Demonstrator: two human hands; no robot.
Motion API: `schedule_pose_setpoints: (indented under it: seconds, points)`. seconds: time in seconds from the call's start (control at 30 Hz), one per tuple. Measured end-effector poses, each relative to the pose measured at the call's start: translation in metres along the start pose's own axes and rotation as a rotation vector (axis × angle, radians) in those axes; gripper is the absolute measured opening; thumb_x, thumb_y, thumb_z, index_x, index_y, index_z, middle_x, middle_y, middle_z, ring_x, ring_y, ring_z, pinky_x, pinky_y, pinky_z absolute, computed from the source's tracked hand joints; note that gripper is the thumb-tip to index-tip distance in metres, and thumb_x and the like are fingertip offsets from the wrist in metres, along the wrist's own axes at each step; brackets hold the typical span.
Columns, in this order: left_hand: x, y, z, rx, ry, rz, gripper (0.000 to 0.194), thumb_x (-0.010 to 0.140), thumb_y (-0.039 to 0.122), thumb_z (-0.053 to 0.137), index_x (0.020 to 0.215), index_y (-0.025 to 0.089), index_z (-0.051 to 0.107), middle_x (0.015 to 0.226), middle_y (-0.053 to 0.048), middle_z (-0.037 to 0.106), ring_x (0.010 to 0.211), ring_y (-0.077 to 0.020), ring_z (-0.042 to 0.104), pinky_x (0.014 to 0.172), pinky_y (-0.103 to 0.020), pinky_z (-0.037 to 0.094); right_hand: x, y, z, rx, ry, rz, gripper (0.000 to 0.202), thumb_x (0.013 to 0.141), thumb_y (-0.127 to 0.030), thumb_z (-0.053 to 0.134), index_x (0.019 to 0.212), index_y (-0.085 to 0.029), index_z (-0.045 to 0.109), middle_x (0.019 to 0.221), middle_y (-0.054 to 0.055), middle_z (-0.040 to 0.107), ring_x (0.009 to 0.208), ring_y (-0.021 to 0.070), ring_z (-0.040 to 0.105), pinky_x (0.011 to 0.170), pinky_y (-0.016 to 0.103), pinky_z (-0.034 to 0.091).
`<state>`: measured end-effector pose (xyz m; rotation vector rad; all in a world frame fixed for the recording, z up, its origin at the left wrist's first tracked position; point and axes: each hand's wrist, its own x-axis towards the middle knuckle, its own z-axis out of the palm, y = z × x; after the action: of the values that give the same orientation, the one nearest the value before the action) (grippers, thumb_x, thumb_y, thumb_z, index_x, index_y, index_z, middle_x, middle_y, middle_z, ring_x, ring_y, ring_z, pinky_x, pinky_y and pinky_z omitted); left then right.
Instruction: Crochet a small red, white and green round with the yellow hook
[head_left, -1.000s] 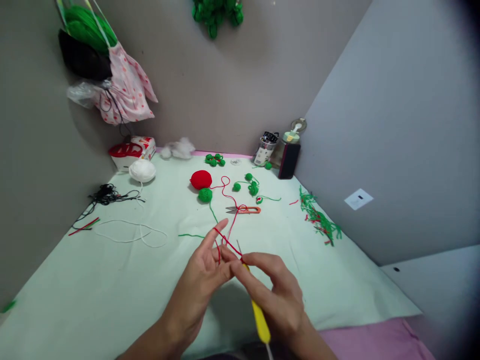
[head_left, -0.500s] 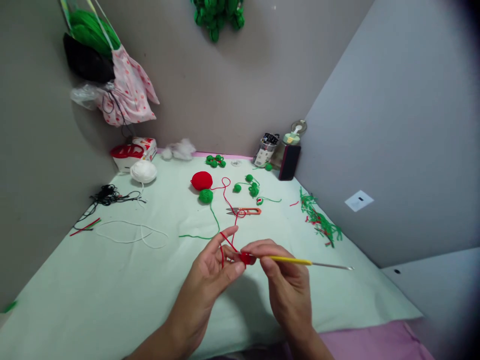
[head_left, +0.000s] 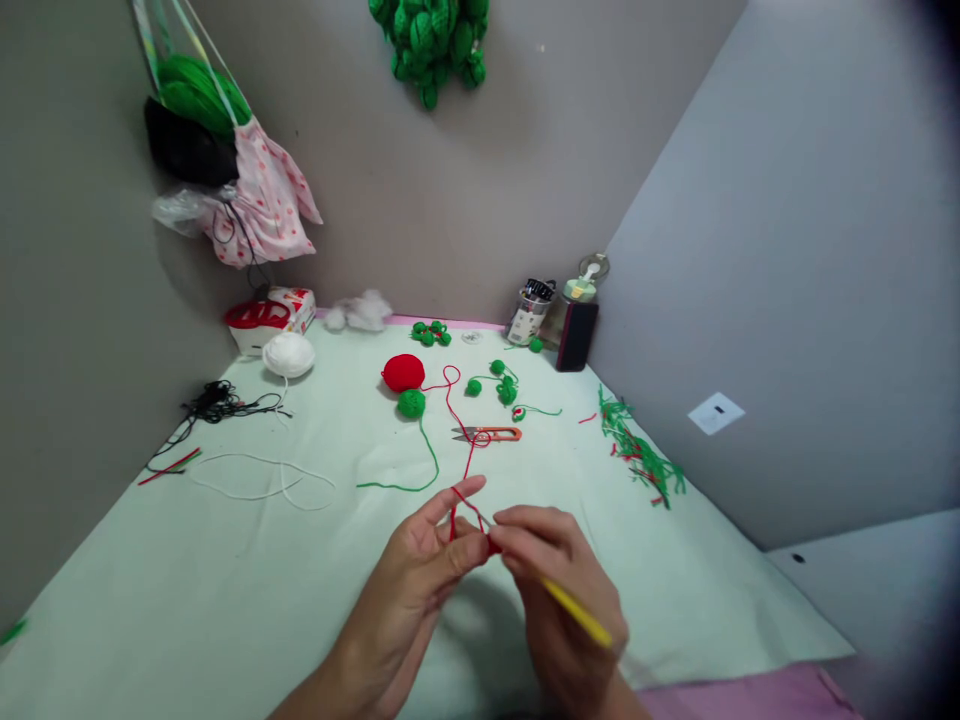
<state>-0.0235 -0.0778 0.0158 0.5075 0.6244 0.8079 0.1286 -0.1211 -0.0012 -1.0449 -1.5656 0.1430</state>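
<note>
My left hand (head_left: 431, 565) pinches a small red crochet piece (head_left: 493, 545), mostly hidden by fingers. Red yarn (head_left: 466, 499) loops over its raised index finger and runs up the table to the red yarn ball (head_left: 403, 373). A crochet hook (head_left: 576, 611) with a yellow handle is gripped in my right hand (head_left: 562, 580). Its metal tip lies at the red yarn beside my left fingertips. Beyond the hands are orange-handled thread snips (head_left: 495, 434) and a green yarn ball (head_left: 411, 404) with a trailing strand.
Small green crochet balls (head_left: 507, 389) lie past the snips. Green and red yarn scraps (head_left: 641, 450) are strewn at right. White yarn (head_left: 289, 355) and tangled black cord (head_left: 217, 400) sit at left. A pen cup (head_left: 529, 315) and a phone (head_left: 577, 337) stand at back right.
My right hand has turned, swinging the hook's handle from nearly level to slanting down toward me. The hook tip now shows at the yarn. The whole view has shifted slightly.
</note>
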Motion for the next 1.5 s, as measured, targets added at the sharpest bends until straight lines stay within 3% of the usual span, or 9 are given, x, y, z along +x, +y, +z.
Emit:
schedule_pose_setpoints:
  seconds: [0.27, 0.43, 0.53, 0.63, 0.77, 0.9, 1.13, 1.33, 1.5]
  points:
    - [0.001, 0.007, -0.005, 0.005, 0.054, 0.085, 0.054, 0.079, 0.027, 0.093, 0.129, 0.02, 0.075, 0.08, 0.003, 0.066, 0.08, -0.0121, 0.061, 0.089, -0.027, 0.048, 0.018, 0.004, 0.002, 0.509, 0.153, 0.407, 0.016, 0.102, -0.028, 0.066, 0.095, -0.023, 0.079, 0.078, 0.002, 0.068, 0.059, 0.0128, 0.063, 0.055, 0.026, 0.054]
    - [-0.001, -0.005, 0.0, 0.138, 0.094, 0.243, 0.062, 0.078, 0.033, 0.094, 0.136, 0.029, 0.073, 0.081, 0.003, 0.069, 0.083, -0.0139, 0.062, 0.085, -0.027, 0.049, 0.006, 0.001, 0.004, 0.113, 0.011, 0.125, 0.022, 0.099, -0.015, 0.066, 0.107, -0.029, 0.081, 0.091, 0.005, 0.074, 0.076, 0.0181, 0.072, 0.064, 0.029, 0.06]
    - [-0.001, -0.006, 0.0, 0.047, 0.038, 0.099, 0.061, 0.076, 0.035, 0.095, 0.133, 0.027, 0.076, 0.084, 0.001, 0.07, 0.088, -0.015, 0.064, 0.089, -0.028, 0.05, 0.0, 0.002, 0.002, -0.081, 0.01, -0.037, 0.033, 0.096, -0.01, 0.067, 0.115, -0.033, 0.081, 0.1, 0.007, 0.077, 0.089, 0.0214, 0.074, 0.07, 0.032, 0.062]
    - [0.0, 0.001, -0.004, -0.04, 0.038, -0.026, 0.049, 0.072, 0.034, 0.097, 0.117, 0.022, 0.083, 0.076, 0.002, 0.065, 0.075, -0.0109, 0.06, 0.089, -0.028, 0.05, 0.006, 0.006, 0.0, 0.153, 0.139, 0.132, 0.025, 0.101, -0.014, 0.061, 0.109, -0.028, 0.08, 0.088, 0.005, 0.073, 0.075, 0.0175, 0.07, 0.064, 0.03, 0.059]
    - [0.002, 0.005, -0.006, 0.04, 0.064, 0.09, 0.042, 0.074, 0.032, 0.096, 0.113, 0.025, 0.085, 0.079, 0.002, 0.066, 0.078, -0.0112, 0.058, 0.087, -0.027, 0.048, 0.02, 0.006, 0.0, 0.535, 0.142, 0.389, 0.016, 0.102, -0.028, 0.066, 0.095, -0.025, 0.08, 0.079, 0.001, 0.068, 0.059, 0.012, 0.061, 0.055, 0.025, 0.052]
    - [0.003, -0.005, -0.006, 0.229, 0.086, 0.234, 0.053, 0.079, 0.032, 0.092, 0.13, 0.032, 0.077, 0.083, 0.003, 0.068, 0.08, -0.013, 0.056, 0.083, -0.028, 0.045, 0.02, 0.0, 0.003, 0.425, 0.028, 0.325, 0.015, 0.1, -0.027, 0.069, 0.096, -0.025, 0.083, 0.083, 0.004, 0.072, 0.076, 0.0162, 0.068, 0.067, 0.027, 0.057]
    - [0.002, -0.009, -0.009, 0.281, 0.072, 0.23, 0.057, 0.082, 0.035, 0.09, 0.136, 0.03, 0.073, 0.087, 0.003, 0.069, 0.086, -0.015, 0.059, 0.089, -0.032, 0.045, 0.011, 0.009, 0.004, 0.503, 0.011, 0.447, 0.013, 0.101, -0.03, 0.069, 0.1, -0.028, 0.082, 0.091, 0.002, 0.077, 0.08, 0.0136, 0.071, 0.073, 0.024, 0.059]
    - [0.001, -0.006, -0.009, 0.331, 0.071, 0.234, 0.055, 0.081, 0.036, 0.09, 0.133, 0.026, 0.074, 0.088, 0.001, 0.07, 0.082, -0.0148, 0.057, 0.086, -0.031, 0.045, 0.013, 0.005, 0.003, 0.339, -0.015, 0.304, 0.015, 0.099, -0.019, 0.07, 0.097, -0.028, 0.082, 0.091, 0.002, 0.081, 0.087, 0.0158, 0.077, 0.076, 0.024, 0.064]
    - [0.001, -0.009, -0.007, 0.251, 0.097, 0.211, 0.071, 0.081, 0.041, 0.09, 0.147, 0.028, 0.065, 0.088, 0.002, 0.069, 0.086, -0.0156, 0.057, 0.09, -0.032, 0.044, -0.001, 0.004, 0.004, -0.113, -0.018, -0.086, 0.041, 0.095, -0.004, 0.069, 0.126, -0.028, 0.078, 0.117, 0.011, 0.08, 0.104, 0.0224, 0.075, 0.086, 0.035, 0.062]
